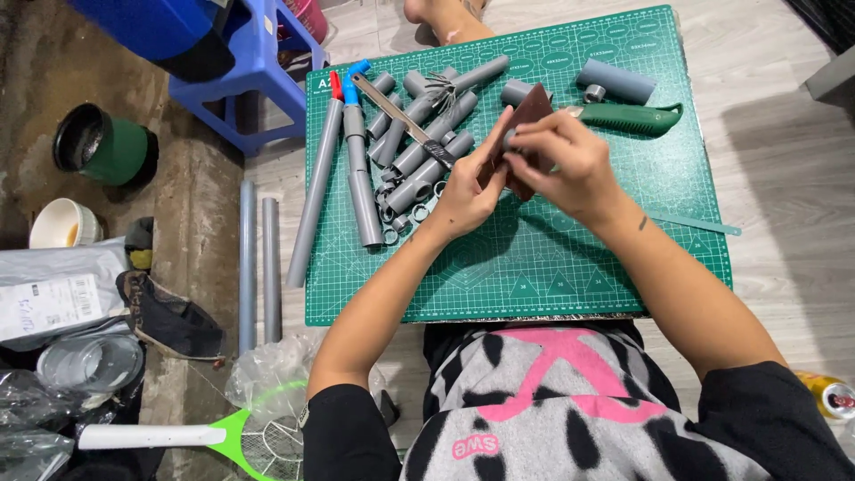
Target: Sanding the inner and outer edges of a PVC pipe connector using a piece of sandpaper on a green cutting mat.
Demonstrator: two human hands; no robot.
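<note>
On the green mat (534,258), grey pipes (405,151) lie left. At centre, left hand (468,198) and right hand (570,160) pinch a stiff brown sandpaper sheet (525,111) round a small grey fitting (509,140): light, hard, probably smooth; best held by its ends. Farther right lies a green-handled knife (628,117).

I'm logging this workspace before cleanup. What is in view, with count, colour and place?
cutting mat: one, green, on the floor under the hands
pipe pieces: many, grey, piled on the mat's left part
long pipes: two, grey, on the floor left of the mat
utility knife: one, green, upper right of the mat
sandpaper sheet: one, reddish brown, held in both hands
stool: one, blue, upper left
pot: one, green, far left
racket: one, green and white, lower left
left hand: on the sandpaper
right hand: on the sandpaper
</note>
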